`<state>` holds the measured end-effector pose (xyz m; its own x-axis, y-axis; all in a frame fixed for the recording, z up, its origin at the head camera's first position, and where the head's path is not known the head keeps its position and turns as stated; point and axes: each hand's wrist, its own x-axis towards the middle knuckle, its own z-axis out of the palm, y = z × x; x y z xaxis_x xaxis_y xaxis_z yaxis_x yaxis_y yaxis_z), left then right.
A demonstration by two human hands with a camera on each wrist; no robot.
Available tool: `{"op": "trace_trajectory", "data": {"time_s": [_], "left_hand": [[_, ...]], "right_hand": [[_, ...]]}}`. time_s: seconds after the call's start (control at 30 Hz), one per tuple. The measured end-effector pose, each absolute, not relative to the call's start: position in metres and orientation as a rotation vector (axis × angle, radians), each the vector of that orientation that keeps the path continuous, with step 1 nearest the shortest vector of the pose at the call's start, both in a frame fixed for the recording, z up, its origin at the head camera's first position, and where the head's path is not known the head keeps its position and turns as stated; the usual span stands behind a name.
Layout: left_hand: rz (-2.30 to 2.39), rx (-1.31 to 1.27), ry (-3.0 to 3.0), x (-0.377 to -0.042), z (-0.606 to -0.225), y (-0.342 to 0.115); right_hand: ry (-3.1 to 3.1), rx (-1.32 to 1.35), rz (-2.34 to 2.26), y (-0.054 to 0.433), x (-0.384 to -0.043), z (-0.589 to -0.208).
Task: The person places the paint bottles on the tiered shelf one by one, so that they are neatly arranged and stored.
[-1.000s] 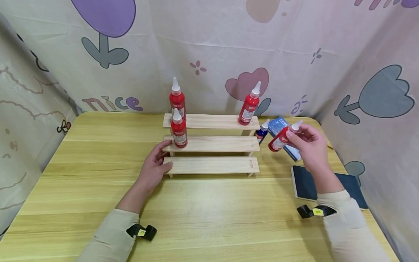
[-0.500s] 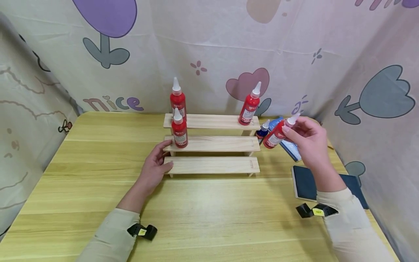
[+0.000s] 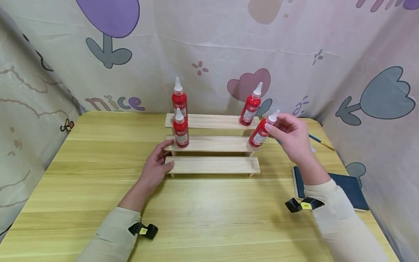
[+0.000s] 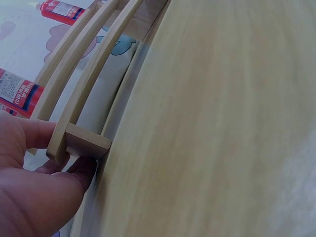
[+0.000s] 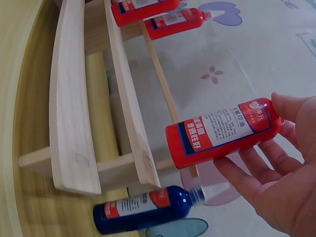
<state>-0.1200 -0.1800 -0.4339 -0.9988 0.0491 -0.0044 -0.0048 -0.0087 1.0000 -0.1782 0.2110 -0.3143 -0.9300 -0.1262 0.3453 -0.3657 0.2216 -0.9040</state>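
Observation:
My right hand holds a red ink bottle with a white nozzle cap near its top, thumb in front and fingers behind. The bottle leans, its base close over the right end of the middle step of a three-step wooden rack. With my left hand I grip the rack's left end, thumb on the lowest step. One red bottle stands at the left of the middle step. Two more, a left one and a right one, stand on the top step.
A blue bottle shows beside the rack's right end in the right wrist view. Right of the rack lie a paintbrush and a dark notebook; my right hand mostly hides a blue booklet. A patterned curtain hangs behind the table.
My right hand has carried the red bottle leftward and slightly up, from beside the rack to the middle step's right end. The left hand keeps its grip on the rack.

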Motion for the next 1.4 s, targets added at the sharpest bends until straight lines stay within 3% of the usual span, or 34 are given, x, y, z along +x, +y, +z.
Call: {"op": "trace_trajectory", "data": {"time_s": [1.4], "left_hand": [[2.187, 0.045, 2.196, -0.121, -0.436, -0.181]], "right_hand": [[-2.366, 0.566, 1.750, 0.192, -0.194, -0.331]]}}
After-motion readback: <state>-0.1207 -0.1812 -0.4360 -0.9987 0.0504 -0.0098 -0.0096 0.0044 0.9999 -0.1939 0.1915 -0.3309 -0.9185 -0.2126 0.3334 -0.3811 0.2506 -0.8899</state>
